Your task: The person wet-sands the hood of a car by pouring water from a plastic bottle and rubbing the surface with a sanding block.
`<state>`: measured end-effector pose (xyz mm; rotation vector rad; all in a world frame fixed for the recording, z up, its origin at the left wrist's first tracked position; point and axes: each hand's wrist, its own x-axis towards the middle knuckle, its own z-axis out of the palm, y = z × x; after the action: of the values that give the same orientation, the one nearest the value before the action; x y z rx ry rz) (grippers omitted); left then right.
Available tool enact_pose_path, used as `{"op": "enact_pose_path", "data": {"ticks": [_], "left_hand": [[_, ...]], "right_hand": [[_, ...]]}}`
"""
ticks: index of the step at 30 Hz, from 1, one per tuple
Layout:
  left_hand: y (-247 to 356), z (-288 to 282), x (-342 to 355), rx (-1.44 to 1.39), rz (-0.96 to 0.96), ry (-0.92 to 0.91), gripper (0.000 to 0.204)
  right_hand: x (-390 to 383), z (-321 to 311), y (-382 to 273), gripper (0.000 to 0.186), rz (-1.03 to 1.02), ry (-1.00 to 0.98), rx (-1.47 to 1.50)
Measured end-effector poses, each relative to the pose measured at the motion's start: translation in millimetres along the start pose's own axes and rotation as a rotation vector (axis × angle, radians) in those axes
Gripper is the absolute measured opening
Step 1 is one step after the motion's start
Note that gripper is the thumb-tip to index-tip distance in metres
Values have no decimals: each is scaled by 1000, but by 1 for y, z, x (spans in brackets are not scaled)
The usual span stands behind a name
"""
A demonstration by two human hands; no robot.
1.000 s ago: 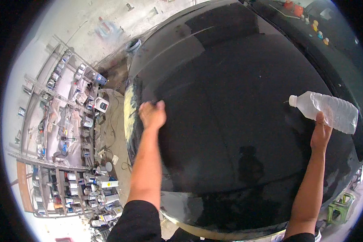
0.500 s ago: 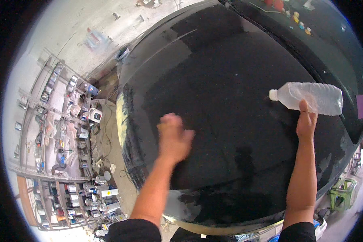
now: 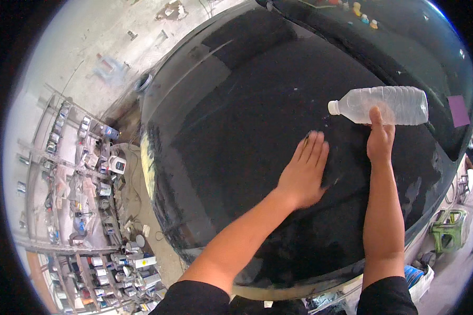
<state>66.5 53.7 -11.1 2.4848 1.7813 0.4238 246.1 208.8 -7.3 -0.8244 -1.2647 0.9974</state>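
A black car hood fills the middle of the frame, with the left hand lying palm-down on it right of centre and small pale specks nearby. At the left, a shelf carries rows of cans. On the floor at the lower right stands a green stool.

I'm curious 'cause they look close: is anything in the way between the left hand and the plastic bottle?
Nothing visible stands in the way. Between the left hand and the plastic bottle, only the black hood shows, dotted with a few pale specks.
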Motion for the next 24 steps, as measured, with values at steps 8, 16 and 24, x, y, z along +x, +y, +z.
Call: {"op": "enact_pose_path", "data": {"ticks": [8,16,24], "left_hand": [[-110,-5,-176,190,-735,331,63],[37,1,-70,-218,-336,144,81],[-94,25,-297,29,-1371,253,75]], "right_hand": [[2,-2,5,53,17,-90,-150],[5,2,14,56,8,-83,-132],[3,5,8,56,19,-97,-95]]}}
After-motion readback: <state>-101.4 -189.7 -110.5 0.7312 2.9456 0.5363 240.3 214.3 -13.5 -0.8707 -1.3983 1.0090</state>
